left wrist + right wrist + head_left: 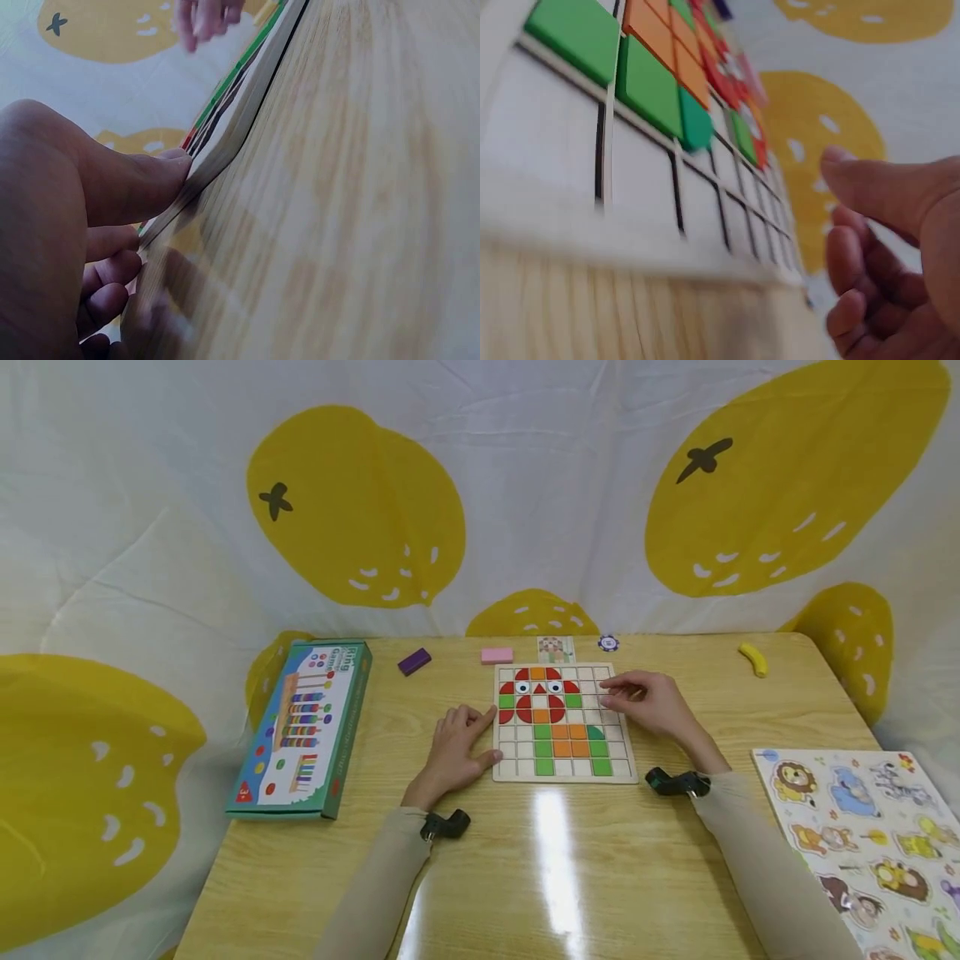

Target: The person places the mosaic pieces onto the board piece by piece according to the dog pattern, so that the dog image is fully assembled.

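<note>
A square wooden grid board (510, 767) lies on the table, with coloured tiles forming a figure: a red face with round eyes above a body of orange tiles (570, 740) and green tiles (602, 767). My left hand (453, 750) rests at the board's left side; its thumb (161, 180) and index finger touch the edge. Over the right edge hovers my right hand (654, 703), thumb and fingers loosely bent and apart, with nothing visible between them. In the right wrist view, a rounded teal tile (696, 120) sits in the grid, away from that hand (900, 247).
Behind the board lie a picture card (555, 650), a pink block (497, 656), a purple block (414, 662) and a poker chip (608, 643). A game box (303, 727) stands left. To the right are a yellow toy banana (753, 660) and an animal puzzle board (862, 843).
</note>
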The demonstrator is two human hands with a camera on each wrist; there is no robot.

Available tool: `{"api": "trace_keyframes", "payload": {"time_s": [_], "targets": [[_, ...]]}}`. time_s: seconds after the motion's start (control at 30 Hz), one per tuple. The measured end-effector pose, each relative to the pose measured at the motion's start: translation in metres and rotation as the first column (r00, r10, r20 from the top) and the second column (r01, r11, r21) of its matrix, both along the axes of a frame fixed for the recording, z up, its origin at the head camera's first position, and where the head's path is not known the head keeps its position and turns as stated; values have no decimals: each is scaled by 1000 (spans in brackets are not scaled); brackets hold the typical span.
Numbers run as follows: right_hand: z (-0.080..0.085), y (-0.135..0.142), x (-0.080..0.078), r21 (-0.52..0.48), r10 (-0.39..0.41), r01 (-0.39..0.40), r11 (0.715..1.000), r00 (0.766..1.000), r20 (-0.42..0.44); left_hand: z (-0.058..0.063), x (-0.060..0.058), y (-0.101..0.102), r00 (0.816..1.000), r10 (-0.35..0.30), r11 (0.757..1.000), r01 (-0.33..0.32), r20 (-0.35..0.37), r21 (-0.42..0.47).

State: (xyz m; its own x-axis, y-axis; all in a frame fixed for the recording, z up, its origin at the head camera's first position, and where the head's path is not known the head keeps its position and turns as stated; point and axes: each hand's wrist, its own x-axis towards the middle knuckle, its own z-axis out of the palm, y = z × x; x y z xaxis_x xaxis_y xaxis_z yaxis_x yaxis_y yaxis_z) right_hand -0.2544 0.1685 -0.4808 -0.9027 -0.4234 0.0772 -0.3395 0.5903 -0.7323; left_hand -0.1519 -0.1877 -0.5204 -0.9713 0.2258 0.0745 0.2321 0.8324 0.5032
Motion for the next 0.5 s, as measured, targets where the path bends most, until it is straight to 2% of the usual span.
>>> {"api": "trace_keyframes", "payload": {"time_s": [0.07, 0.17, 0.3, 0.4, 0.5], "targets": [[5, 21, 13, 47, 2, -3, 999, 1000, 7, 1, 1, 1, 1000, 0, 1000, 0, 5, -10], [8, 47, 37, 117, 65, -69, 991, 997, 39, 2, 2, 0, 1000, 4, 1000, -4, 7, -13], [3, 69, 69, 141, 119, -124, 982, 992, 42, 3, 2, 0, 1000, 5, 1000, -5, 15, 0], [-2, 79, 86, 179, 92, -90, 980, 996, -6, 3, 2, 1, 1000, 3, 1000, -3, 19, 9], [-2, 85, 98, 232, 20, -7, 973, 998, -53, 2, 0, 3, 1000, -4, 1000, 4, 10, 8]]}}
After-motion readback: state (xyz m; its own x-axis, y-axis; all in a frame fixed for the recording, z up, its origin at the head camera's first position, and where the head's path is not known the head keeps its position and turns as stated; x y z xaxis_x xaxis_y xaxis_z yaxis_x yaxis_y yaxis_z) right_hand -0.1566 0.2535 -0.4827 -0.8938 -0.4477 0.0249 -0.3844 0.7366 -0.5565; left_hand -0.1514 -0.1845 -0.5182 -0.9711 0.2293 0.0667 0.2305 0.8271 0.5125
